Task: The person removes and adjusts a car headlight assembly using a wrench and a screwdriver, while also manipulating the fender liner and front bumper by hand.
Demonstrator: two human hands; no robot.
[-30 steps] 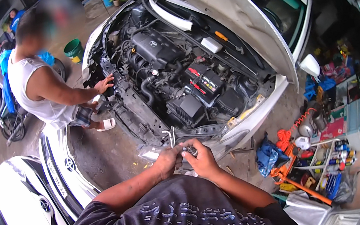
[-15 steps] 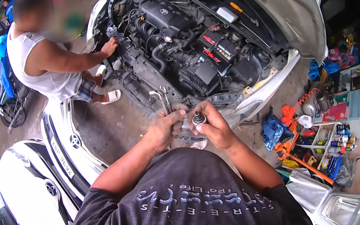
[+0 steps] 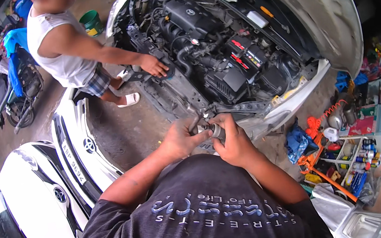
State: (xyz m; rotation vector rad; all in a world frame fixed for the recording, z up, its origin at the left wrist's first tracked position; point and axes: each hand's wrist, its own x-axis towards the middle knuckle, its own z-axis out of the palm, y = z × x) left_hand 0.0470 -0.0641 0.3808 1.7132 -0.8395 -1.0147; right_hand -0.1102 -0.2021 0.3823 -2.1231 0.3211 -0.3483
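My left hand is closed round L-shaped metal wrenches, their upper ends sticking up. My right hand grips a short cylindrical metal part, and my left thumb lies against it, the two hands together at chest height. Just beyond them is the stripped front edge of a white car, its hood raised over the engine and a black battery. A co-worker in a white sleeveless top stands at the left, one hand on the front of the engine bay.
A detached white bumper and another white car are at left, a motorcycle and green bucket behind. At right lie an orange jack, a coiled orange hose, a blue bag and tool trays.
My hands have come closer together around the metal pieces. The co-worker's hand has moved right and nearer to me along the engine bay's front. The view has shifted slightly.
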